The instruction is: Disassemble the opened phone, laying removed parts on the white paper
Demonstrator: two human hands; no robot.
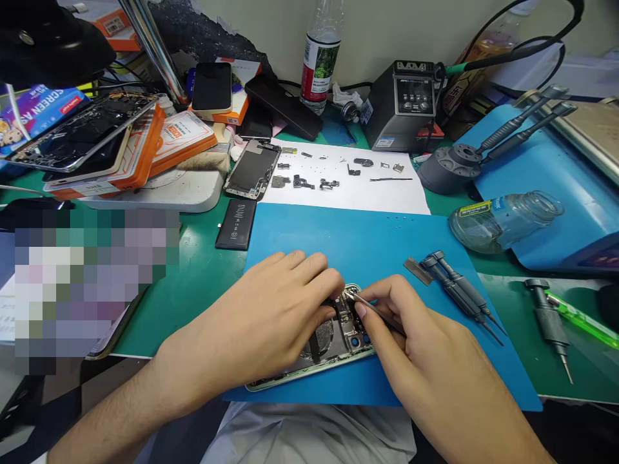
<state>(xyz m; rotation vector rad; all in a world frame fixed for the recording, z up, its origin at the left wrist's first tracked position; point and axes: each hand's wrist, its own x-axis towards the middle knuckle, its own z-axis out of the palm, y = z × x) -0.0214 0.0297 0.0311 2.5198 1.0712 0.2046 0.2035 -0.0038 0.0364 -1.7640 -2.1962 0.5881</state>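
Note:
An opened phone body [338, 338] lies on a blue mat [367, 245] near the front edge, its inner parts showing. My left hand [275, 309] rests over its left half with fingers curled, holding it down. My right hand [411, 335] pinches thin metal tweezers [374, 308] whose tip touches the upper inside of the phone. Much of the phone is hidden under both hands.
A white sheet [338, 180] with several small removed parts lies behind the mat, next to a phone screen [252, 169] and a black battery [235, 223]. Screwdrivers [459, 290] lie right of the hands. A glass jar [503, 219], soldering station [403, 103] and stacked phone boxes [120, 148] surround.

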